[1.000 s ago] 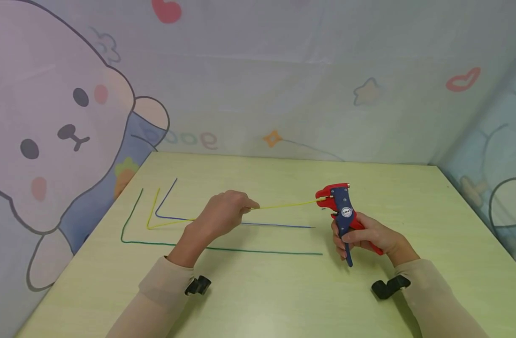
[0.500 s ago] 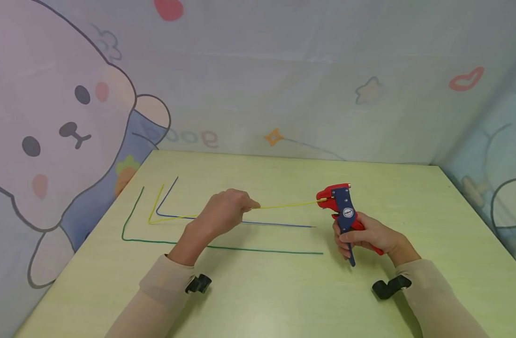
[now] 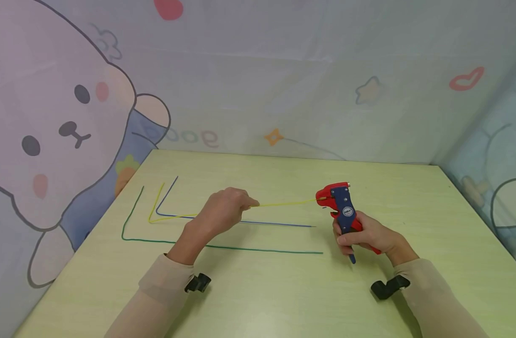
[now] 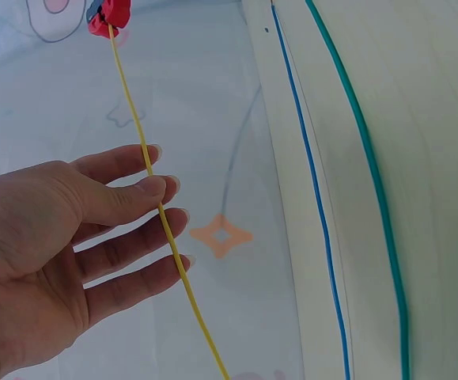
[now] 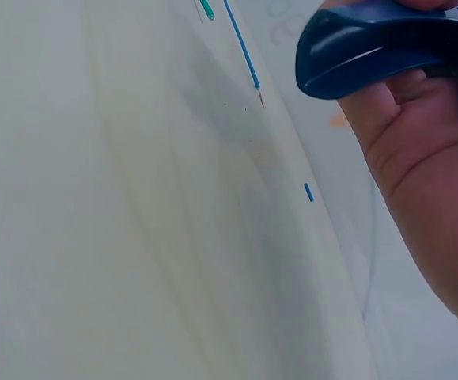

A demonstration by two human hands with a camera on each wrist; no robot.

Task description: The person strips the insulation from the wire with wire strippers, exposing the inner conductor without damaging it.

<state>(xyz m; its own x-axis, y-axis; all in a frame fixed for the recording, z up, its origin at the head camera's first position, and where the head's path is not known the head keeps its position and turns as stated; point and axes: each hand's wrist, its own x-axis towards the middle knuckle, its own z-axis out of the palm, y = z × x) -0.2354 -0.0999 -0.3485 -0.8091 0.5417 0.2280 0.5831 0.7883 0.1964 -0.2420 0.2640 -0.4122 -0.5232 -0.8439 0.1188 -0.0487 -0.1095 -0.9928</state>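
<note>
Pale green table (image 3: 258, 300) with three bent wires lying on it, backed by a fabric wall printed with a cartoon rabbit (image 3: 51, 136) at far left and letters that look like "good" reversed (image 3: 191, 137). Leftmost on the table is a green wire (image 3: 224, 248), bent at a corner and running right. Just inside it lie a yellow wire (image 3: 283, 203) and a blue wire (image 3: 279, 224); the blue one has a bare stripped tip, and a tiny blue scrap of insulation (image 5: 308, 191) lies near it.

At centre, the left hand (image 3: 222, 211) lifts the yellow wire off the table, its grip a pinch between thumb and fingers, the other fingers spread loosely under the wire. From there the wire stretches rightward into the red head of a wire stripper (image 3: 340, 206). That tool, red and dark blue with a round white label too small to read, stands upright in the right hand (image 3: 369, 237), whose grip is curled tightly round both handles.
</note>
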